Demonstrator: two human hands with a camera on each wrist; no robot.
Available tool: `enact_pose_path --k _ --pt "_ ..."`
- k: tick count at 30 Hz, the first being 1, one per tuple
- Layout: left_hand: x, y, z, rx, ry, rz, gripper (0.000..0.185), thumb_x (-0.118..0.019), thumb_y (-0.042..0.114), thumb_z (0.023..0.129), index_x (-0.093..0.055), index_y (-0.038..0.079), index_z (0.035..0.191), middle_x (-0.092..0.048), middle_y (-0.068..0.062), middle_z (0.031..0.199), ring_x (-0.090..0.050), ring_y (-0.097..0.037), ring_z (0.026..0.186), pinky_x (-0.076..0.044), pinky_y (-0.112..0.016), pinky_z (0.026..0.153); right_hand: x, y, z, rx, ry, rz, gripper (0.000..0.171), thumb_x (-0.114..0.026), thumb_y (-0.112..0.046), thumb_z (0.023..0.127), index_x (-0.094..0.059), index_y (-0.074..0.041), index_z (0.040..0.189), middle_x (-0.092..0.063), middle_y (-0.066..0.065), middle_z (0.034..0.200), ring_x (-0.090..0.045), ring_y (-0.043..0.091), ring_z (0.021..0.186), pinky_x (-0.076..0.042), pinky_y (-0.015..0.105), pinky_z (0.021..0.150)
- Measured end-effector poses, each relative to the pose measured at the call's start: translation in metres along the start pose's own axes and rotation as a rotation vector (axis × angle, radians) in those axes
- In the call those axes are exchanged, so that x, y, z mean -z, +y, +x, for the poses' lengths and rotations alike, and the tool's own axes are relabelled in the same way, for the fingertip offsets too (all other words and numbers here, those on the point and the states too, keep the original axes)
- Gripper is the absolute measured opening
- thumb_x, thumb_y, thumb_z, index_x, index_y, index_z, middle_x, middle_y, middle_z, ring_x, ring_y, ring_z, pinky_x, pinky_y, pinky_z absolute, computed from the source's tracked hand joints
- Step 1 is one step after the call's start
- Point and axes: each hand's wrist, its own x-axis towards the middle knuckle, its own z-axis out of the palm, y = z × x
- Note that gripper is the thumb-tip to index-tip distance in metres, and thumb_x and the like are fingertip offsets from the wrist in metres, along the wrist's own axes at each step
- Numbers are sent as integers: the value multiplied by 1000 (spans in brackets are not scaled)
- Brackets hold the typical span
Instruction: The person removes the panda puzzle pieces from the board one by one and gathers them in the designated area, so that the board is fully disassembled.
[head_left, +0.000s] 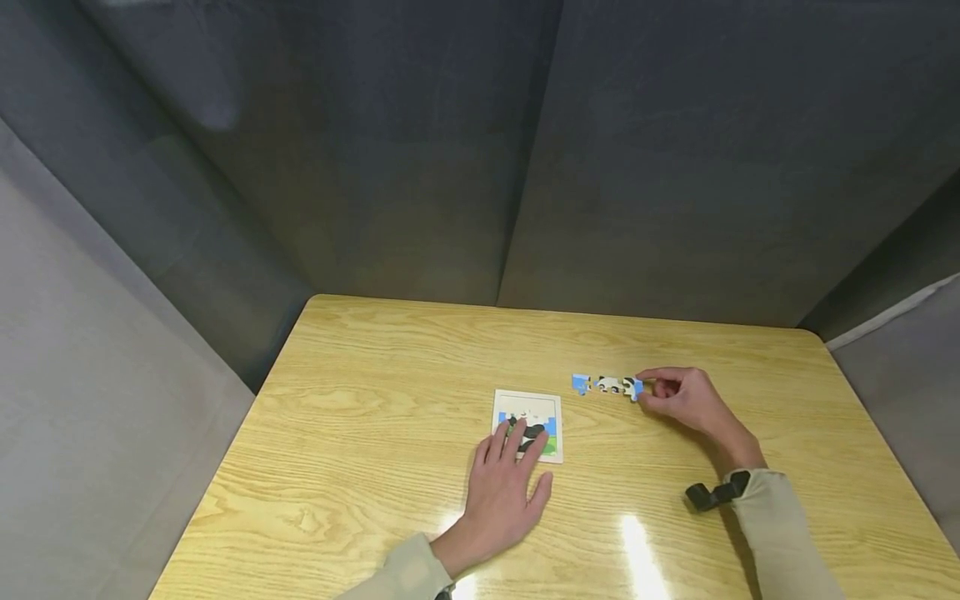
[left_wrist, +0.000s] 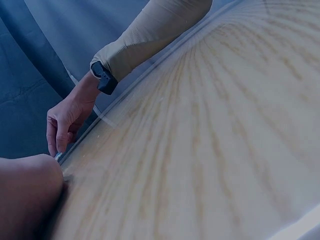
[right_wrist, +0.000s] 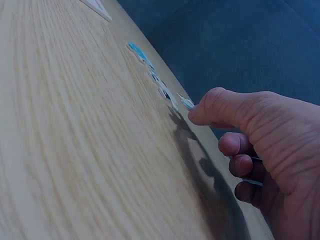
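A small white puzzle board [head_left: 551,406] with a panda picture lies at the middle of the wooden table [head_left: 375,392]. My left hand [head_left: 516,442] rests flat on its near part, fingers straight and spread. To the right of the board, a short row of loose puzzle pieces [head_left: 606,385] in blue, white and black lies on the wood. My right hand [head_left: 647,390] pinches the right end of that row with curled fingers. In the right wrist view the fingertip [right_wrist: 202,111] meets the slightly raised edge of the end piece [right_wrist: 186,102], and the other pieces [right_wrist: 145,59] trail away behind it.
Dark grey fabric panels [head_left: 480,150] close in the table on the back and sides. A black strap [head_left: 712,493] sits at my right wrist, also seen as the strap [left_wrist: 102,77] in the left wrist view. Bare wood surrounds the board and pieces.
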Motion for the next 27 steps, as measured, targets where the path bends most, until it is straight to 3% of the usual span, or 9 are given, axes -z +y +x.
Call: enact_pose_path --k 27 --pt "2 0 -1 -9 20 -3 54 -45 45 108 -48 24 157 -40 -14 163 -33 -40 149 -35 -56 113 0 15 0 -64 -42 62 30 -82 -8 88 -75 3 115 -58 4 70 -47 8 58 -44 24 58"
